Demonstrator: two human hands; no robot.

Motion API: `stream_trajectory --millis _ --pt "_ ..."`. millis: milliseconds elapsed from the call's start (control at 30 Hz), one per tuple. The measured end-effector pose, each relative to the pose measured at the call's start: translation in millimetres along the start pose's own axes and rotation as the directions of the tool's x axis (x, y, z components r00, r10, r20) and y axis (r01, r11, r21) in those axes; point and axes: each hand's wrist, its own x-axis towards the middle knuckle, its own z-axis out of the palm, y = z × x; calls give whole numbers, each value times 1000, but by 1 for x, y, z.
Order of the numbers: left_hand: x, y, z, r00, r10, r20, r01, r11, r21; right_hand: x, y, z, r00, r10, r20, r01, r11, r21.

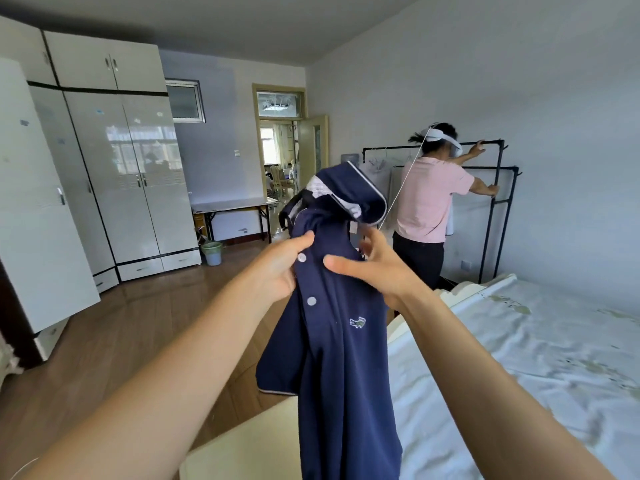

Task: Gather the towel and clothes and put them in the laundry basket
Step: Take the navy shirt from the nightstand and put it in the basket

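While aloft, shirt [341,341] in hands [277,268].

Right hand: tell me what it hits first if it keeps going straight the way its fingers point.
The right hand points left, fingers spread, toward the navy polo shirt pinched by the left hand. It would probably meet the shirt's button placket first; depth is uncertain.

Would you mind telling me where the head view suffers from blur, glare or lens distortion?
In the head view, the right hand is motion-blurred at the fingers, while the left hand gripping the navy polo shirt is sharper; window light glares off the glossy wardrobe doors; the wide-angle lens leans the wardrobe and walls at the edges and darkens the top left corner.
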Motion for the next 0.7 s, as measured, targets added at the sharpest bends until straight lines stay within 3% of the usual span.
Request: stream_trajectory --millis 67,167,367,467,533,600,667,700 --pt "-1 10 5 1000 -24 -8 23 998 -55 -4 16 -13 983 126 135 -125 992 -19" --pt "0 21 6 999 -31 -37 26 992 -121 -13 35 -23 952 183 244 -162 981 -104" --pt "6 18 -9 996 -75 -51 69 992 -105 -9 30 -17 994 -89 -63 83 992 -93" --pt "7 7 -23 985 -111 -131 123 989 80 -6 15 -12 972 -196 -131 185 979 -88" --pt "4 1 -34 984 -1 -177 58 947 316 -4 8 -9 962 -238 -135 227 970 -88" --pt "2 -7 -41 983 185 8 -162 838 521 -2 5 -5 956 -257 -140 248 966 -75" --pt "-2 -12 -38 938 223 264 -341 716 608 -2 4 -1 958 -253 -136 249 967 -50" --pt "-2 -13 -35 922 223 315 -380 668 640 -2 4 -1 960 -248 -131 245 969 -40"
